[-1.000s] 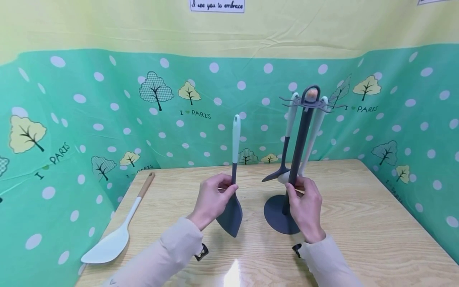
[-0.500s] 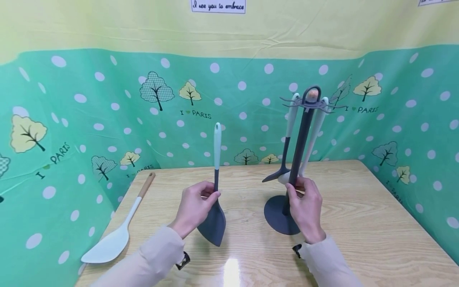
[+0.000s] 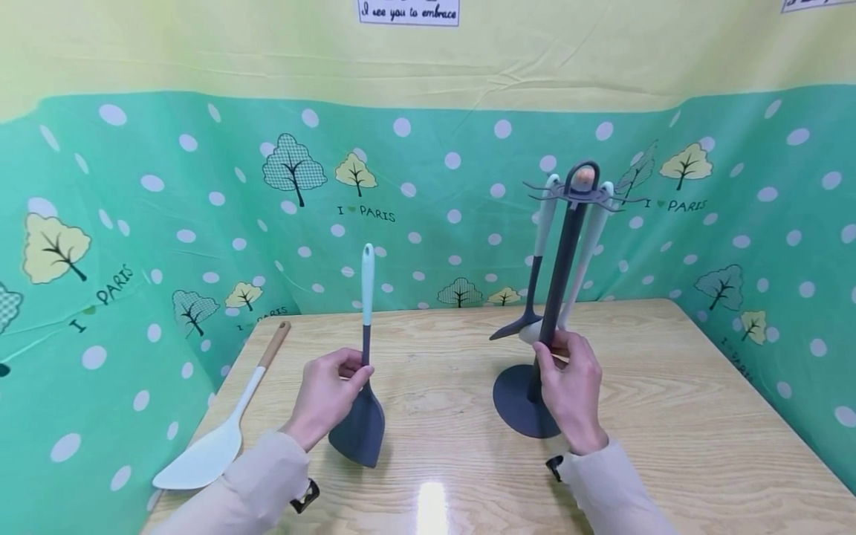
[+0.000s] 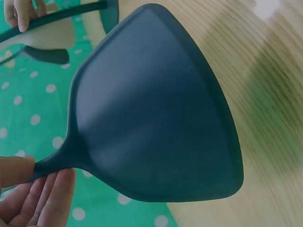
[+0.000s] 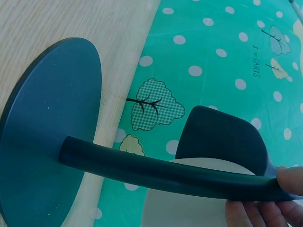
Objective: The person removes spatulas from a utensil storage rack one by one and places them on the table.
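Note:
My left hand [image 3: 328,394] pinches the dark neck of a wok spatula [image 3: 361,431] between thumb and fingers. The spatula stands nearly upright, mint handle up, its broad dark blade low over the table and filling much of the left wrist view. On the right, my right hand [image 3: 571,390] grips the pole of a dark utensil stand [image 3: 562,267] partway up. Two utensils hang from the stand's hooks: a dark-headed turner [image 3: 524,323] with a mint handle and a utensil with a pale head [image 3: 530,332], partly hidden behind the pole.
A white spatula [image 3: 207,457] with a wooden handle end lies along the left edge of the wooden table [image 3: 455,386]. The stand's round base [image 3: 518,401] rests on the tabletop. Green dotted cloth [image 3: 414,186] closes off the back and both sides.
My left hand has carried the wok spatula leftward and slightly toward me, away from the stand. The right hand keeps its grip on the pole, and the stand stays in place.

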`<state>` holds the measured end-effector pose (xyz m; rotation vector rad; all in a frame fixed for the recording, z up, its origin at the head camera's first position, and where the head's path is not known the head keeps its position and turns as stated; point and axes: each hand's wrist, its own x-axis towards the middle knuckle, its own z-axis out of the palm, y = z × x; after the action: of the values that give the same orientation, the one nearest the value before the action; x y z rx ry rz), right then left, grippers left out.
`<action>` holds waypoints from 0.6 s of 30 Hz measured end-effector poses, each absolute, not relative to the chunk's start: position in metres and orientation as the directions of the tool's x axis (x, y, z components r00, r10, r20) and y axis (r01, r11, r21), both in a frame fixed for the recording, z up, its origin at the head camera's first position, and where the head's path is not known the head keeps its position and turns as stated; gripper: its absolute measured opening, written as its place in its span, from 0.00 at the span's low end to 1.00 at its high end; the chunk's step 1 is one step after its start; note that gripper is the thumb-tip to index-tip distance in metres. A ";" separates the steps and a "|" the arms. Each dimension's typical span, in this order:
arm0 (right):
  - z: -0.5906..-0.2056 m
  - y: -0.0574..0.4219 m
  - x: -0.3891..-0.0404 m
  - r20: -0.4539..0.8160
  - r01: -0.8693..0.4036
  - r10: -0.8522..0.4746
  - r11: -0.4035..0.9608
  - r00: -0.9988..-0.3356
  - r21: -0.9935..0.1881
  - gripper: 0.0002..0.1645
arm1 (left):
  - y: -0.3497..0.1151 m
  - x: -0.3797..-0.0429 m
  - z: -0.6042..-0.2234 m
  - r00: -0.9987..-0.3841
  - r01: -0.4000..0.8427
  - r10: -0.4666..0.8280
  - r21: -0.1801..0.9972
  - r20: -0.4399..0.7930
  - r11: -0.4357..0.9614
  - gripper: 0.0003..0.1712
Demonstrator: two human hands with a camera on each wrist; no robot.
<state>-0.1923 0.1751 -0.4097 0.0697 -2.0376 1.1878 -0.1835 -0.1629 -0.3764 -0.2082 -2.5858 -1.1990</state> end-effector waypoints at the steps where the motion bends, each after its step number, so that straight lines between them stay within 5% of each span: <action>1: -0.410 0.175 -0.192 0.634 -0.398 0.311 0.567 -0.708 -0.722 0.12 | -0.166 -0.184 -0.377 -0.951 0.239 0.008 0.719 0.309 0.653 0.05; 18: -0.410 0.175 -0.192 0.638 -0.399 0.309 0.571 -0.705 -0.717 0.12 | -0.210 -0.188 -0.382 -0.990 0.061 -0.047 0.698 0.134 0.713 0.10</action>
<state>-0.1925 0.1753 -0.4103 0.0721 -2.0386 1.1789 -0.1884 -0.2105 -0.3816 -0.0113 -2.7750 -1.1387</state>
